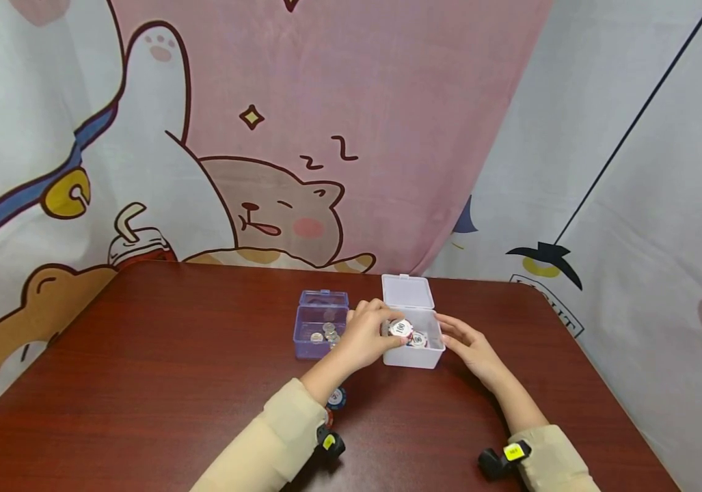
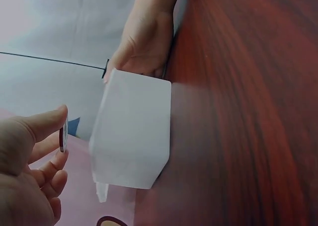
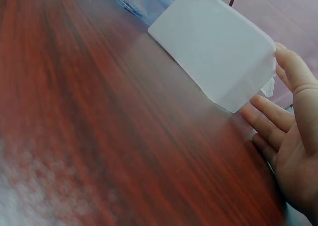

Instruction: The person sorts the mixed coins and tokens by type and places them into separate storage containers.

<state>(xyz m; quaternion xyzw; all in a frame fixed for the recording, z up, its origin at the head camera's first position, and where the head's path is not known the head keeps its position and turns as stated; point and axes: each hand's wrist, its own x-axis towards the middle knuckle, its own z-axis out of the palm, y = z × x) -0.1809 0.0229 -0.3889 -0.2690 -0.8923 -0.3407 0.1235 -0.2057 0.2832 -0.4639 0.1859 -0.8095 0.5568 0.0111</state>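
Note:
My left hand point(image 1: 363, 336) pinches a white-faced poker chip point(image 1: 400, 328) marked 100 above the open white plastic box point(image 1: 411, 359). In the left wrist view, the chip point(image 2: 63, 137) stands edge-on between thumb and fingers. Inside the box lies at least one more 100 chip point(image 1: 418, 339); the box's lower part is hidden by its front wall. My right hand point(image 1: 474, 352) rests against the box's right side. The right wrist view shows its thumb at the box's point(image 3: 218, 49) rim and its fingers extended along the side.
Left of the white box stands an open purple translucent box point(image 1: 309, 350) with several silvery coins point(image 1: 329, 332). A blue-edged chip point(image 1: 336, 398) and an orange-red chip point(image 1: 329, 417) lie on the brown table point(image 1: 203, 369), partly under my left arm. A printed curtain point(image 1: 400, 137) hangs behind.

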